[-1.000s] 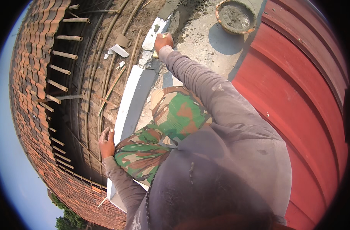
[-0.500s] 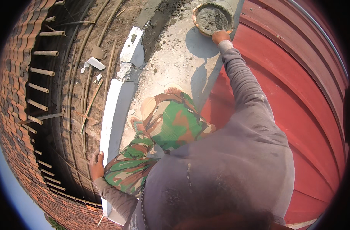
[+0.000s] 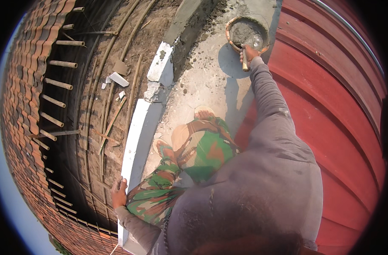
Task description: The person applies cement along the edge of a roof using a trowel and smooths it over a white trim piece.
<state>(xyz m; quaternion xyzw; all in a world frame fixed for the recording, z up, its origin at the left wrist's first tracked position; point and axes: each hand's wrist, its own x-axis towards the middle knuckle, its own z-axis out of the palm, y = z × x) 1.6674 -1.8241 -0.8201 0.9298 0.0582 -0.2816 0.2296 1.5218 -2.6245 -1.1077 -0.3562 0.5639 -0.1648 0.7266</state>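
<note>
Your right hand (image 3: 250, 53) grips a smooth wooden handle (image 3: 245, 63) at the rim of a round basin (image 3: 233, 32) filled with wet grey mortar (image 3: 245, 30), grainy and glistening in one spot. Your left hand (image 3: 118, 193) rests on a white plastered ledge (image 3: 136, 140), matt and chipped. The concrete slab (image 3: 211, 80) is rough and crumb-strewn. Beside you the red metal roofing (image 3: 338, 106) looks ribbed and dull. Bamboo battens (image 3: 60, 63) are dry and pale; the clay roof tiles (image 3: 19, 102) are matt. Your trousers (image 3: 198, 153) are camouflage cloth, your sleeve (image 3: 270, 97) dusty grey fabric.
</note>
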